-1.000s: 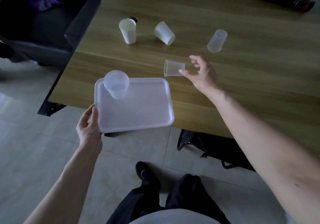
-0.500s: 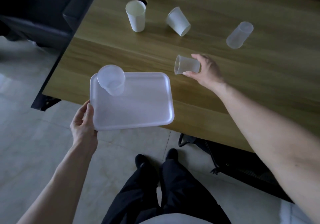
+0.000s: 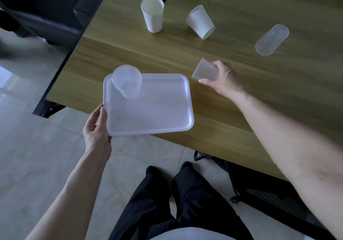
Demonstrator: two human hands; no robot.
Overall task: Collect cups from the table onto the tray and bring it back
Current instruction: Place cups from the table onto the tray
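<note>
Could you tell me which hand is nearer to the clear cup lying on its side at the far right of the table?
The right hand, just below-left of that clear cup and holding another cup. The left hand grips the tray, far across.

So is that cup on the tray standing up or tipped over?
Standing up. The clear cup sits base down in the tray's far left corner, open rim facing up.

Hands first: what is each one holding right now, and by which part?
The left hand grips the tray by its near left edge. The right hand holds a translucent cup around its base end, mouth pointing left.
</note>
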